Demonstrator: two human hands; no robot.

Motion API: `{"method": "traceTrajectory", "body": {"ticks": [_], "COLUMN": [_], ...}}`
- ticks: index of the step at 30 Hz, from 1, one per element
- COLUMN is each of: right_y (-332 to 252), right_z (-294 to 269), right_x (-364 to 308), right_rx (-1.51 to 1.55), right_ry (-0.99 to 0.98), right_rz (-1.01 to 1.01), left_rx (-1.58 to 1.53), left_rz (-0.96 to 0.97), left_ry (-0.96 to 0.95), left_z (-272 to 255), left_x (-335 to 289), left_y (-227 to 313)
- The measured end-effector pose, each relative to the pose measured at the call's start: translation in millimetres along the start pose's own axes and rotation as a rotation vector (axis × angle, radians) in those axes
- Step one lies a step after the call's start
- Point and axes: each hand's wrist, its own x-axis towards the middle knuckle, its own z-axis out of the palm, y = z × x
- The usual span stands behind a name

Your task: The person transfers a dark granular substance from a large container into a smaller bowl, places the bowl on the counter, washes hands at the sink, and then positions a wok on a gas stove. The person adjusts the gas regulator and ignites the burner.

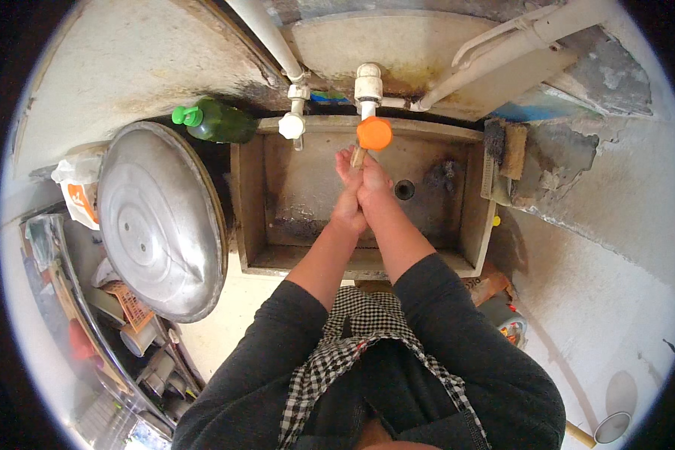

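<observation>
Currently, in the head view, the left hand (350, 208) and the right hand (376, 181) are resting against each other over the sink (307, 172), just under the orange-handled tap (374, 133). Its spout (358, 159) is pointing down at them, so they are presumably sitting there for any water to land on the skin and drop into the basin. Both grips are looking narrow and curled; the overlapping fingers are hiding the palms, so I cannot tell whether anything is lying between them, nor whether water is running.

The dark sleeves (291, 309) are ending well short of the wrists, probably sparing the cloth from splashes. Just right of the hands, the drain hole (404, 190) is lying uncovered, likely letting liquid escape freely, while a dark scrubber (444, 174) is resting beyond it. A brown sponge (514, 151) is perching by the right rim, perhaps for drying within reach. A green bottle (221, 121) is standing near the left back corner, and a large metal lid (157, 225) is leaning beside the sink, seemingly clear of the working space.
</observation>
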Motion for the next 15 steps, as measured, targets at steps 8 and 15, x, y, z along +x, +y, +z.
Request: {"method": "traceTrajectory", "body": {"ticks": [8, 15], "right_y": [31.2, -18.3], "right_z": [1.4, 0.0], "right_x": [-67.5, -12.3], "right_rx": [-1.197, -0.817], "right_ry": [-0.257, -0.043], "right_rz": [-0.719, -0.122], "left_rx": [0.375, 0.317], "left_rz": [0.12, 0.037], "left_ry": [0.35, 0.169], "left_z": [-3.8, 23.1], "left_x": [15.0, -1.0], "left_y": [39.6, 11.1]}}
